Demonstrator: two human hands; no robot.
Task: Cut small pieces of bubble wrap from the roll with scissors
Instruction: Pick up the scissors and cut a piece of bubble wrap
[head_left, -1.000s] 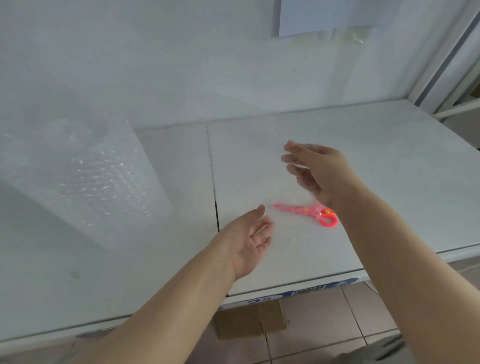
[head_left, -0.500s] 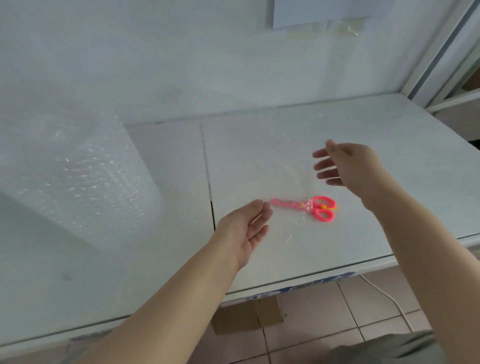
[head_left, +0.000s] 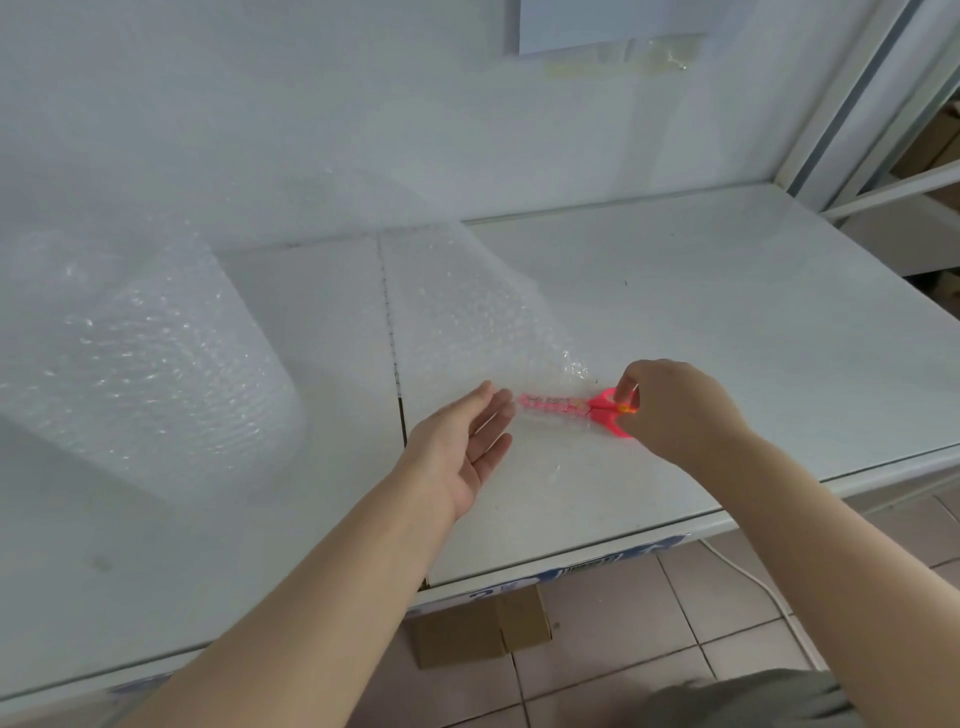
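A big roll of clear bubble wrap stands at the left of the white table. Its loose sheet stretches right across the table and lies over the blades of the pink scissors. My right hand rests on the scissors' handles, with fingers closed around them while the scissors lie flat on the table. My left hand hovers palm up and open just left of the blade tips, under or against the edge of the sheet.
The table's front edge runs below my forearms, with tiled floor and a cardboard box underneath. A white cable trails on the floor. A metal shelf frame rises at the right. The wall is close behind.
My right hand dropped from above the table onto the scissors' handles. The loose bubble wrap sheet now drapes over the blades. My left hand stayed almost still.
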